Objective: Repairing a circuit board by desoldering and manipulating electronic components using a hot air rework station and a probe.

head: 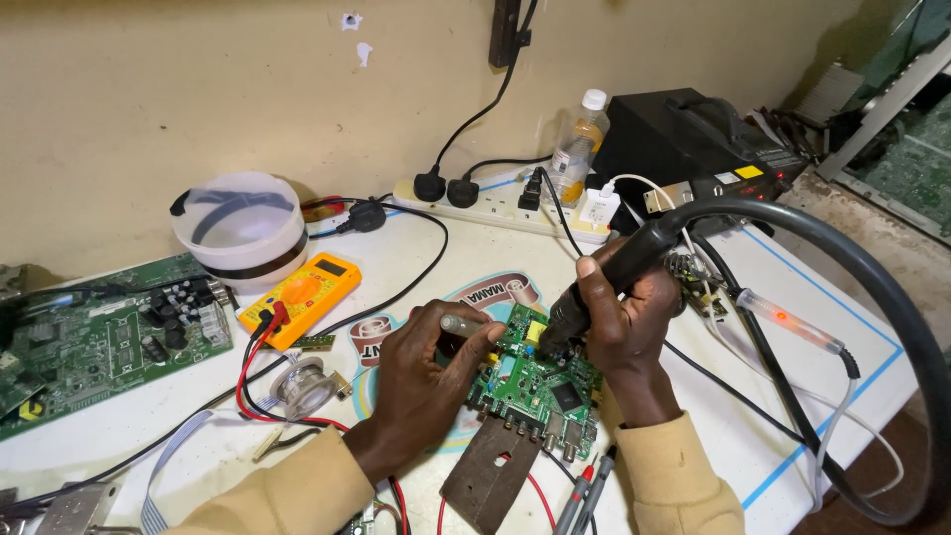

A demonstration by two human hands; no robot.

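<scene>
Right hand [619, 317] grips a hot-air wand [604, 282] over the green circuit board [540, 386]; left hand [426, 381] holds a small grey tool [464, 325] beside it
</scene>
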